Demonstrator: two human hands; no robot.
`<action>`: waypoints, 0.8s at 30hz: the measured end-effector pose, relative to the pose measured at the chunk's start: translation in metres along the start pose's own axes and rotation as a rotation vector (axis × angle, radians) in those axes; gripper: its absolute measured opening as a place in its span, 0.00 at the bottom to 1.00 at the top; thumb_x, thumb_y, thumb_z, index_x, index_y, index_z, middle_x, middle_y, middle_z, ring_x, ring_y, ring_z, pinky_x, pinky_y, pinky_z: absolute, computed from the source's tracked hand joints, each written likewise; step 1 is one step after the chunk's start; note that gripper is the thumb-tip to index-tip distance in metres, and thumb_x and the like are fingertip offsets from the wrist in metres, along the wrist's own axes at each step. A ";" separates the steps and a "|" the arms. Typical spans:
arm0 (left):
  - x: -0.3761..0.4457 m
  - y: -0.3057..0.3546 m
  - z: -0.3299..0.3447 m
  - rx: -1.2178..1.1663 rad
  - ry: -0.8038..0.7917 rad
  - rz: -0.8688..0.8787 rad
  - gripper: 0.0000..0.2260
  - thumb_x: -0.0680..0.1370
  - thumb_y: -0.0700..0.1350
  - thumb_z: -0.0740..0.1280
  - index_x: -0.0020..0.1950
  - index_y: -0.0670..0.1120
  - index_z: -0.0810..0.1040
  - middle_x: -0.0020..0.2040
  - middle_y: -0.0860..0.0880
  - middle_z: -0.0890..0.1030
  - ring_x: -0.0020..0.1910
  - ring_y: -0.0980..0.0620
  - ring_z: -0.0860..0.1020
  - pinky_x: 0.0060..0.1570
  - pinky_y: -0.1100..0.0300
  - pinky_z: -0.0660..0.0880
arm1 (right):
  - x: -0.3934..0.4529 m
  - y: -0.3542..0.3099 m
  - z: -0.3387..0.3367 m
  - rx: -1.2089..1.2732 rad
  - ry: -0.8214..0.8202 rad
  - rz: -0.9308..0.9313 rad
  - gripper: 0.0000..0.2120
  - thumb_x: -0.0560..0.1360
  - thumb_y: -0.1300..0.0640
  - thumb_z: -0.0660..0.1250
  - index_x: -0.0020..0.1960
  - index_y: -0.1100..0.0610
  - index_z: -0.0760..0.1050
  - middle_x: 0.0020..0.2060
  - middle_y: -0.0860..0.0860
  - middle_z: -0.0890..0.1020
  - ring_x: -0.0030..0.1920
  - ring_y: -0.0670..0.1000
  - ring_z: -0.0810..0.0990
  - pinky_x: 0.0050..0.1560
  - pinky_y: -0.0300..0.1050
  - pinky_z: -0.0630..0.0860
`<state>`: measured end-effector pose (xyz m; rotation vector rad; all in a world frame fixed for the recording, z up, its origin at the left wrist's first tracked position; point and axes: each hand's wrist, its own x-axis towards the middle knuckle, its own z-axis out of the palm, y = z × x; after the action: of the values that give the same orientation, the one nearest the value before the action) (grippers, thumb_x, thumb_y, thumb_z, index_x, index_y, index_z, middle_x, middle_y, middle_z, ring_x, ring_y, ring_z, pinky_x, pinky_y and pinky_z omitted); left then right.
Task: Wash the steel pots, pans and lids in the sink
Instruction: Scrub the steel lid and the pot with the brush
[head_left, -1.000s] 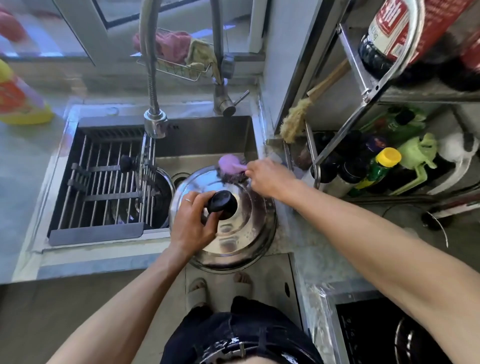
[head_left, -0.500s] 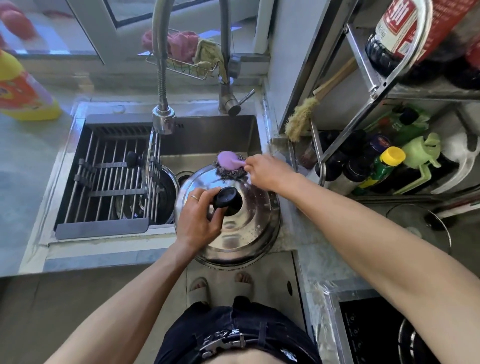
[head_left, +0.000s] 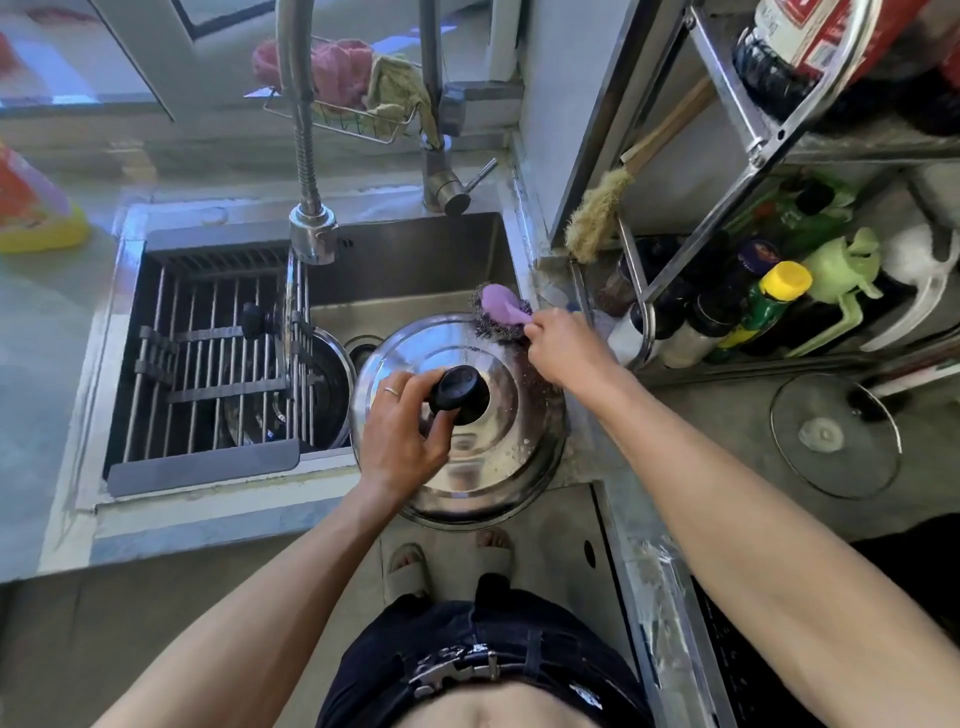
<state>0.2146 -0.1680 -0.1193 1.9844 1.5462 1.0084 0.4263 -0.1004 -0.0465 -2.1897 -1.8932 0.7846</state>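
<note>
A large domed steel lid (head_left: 483, 467) with a black knob (head_left: 460, 392) is held over the right part of the sink (head_left: 415, 260). My left hand (head_left: 400, 436) grips the knob from the near side. My right hand (head_left: 563, 348) holds the purple handle of a steel-wool scrubber (head_left: 498, 314), whose wire pad lies against the lid's far right edge. Soap flecks dot the lid's right side. Another steel pot (head_left: 322, 395) with a black-knobbed lid sits in the sink, partly hidden under the drain rack (head_left: 208, 358).
The pull-down faucet head (head_left: 311, 236) hangs over the sink's middle. A glass lid (head_left: 834, 434) lies on the counter at right. A steel shelf (head_left: 727, 156) with bottles and a brush stands right of the sink. A yellow detergent bottle (head_left: 36, 208) lies at far left.
The scrubber and my right hand have shifted slightly to the right along the lid's far rim. My left hand keeps its grip on the knob. The camera has tilted a little.
</note>
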 end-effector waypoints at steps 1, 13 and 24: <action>0.000 -0.001 -0.001 -0.004 -0.010 0.000 0.20 0.73 0.44 0.72 0.63 0.52 0.71 0.49 0.42 0.78 0.43 0.54 0.71 0.46 0.66 0.65 | -0.007 -0.002 0.004 0.021 -0.007 -0.014 0.12 0.82 0.54 0.58 0.58 0.54 0.78 0.48 0.58 0.78 0.53 0.63 0.79 0.44 0.49 0.70; 0.002 0.003 -0.003 0.003 -0.014 0.029 0.21 0.70 0.33 0.78 0.61 0.40 0.79 0.46 0.40 0.78 0.38 0.60 0.64 0.49 0.84 0.61 | -0.081 0.016 0.033 0.117 0.164 0.134 0.11 0.83 0.53 0.58 0.60 0.50 0.77 0.48 0.60 0.82 0.51 0.64 0.79 0.40 0.49 0.68; 0.003 0.008 -0.007 -0.029 0.007 0.023 0.16 0.73 0.35 0.77 0.59 0.39 0.80 0.47 0.49 0.72 0.45 0.60 0.67 0.47 0.82 0.63 | -0.133 0.022 0.058 0.158 0.200 0.127 0.16 0.82 0.53 0.60 0.67 0.41 0.74 0.47 0.62 0.83 0.49 0.67 0.79 0.39 0.53 0.68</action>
<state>0.2145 -0.1681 -0.1082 1.9857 1.5073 1.0416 0.4093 -0.2451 -0.0672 -2.2145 -1.5577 0.6798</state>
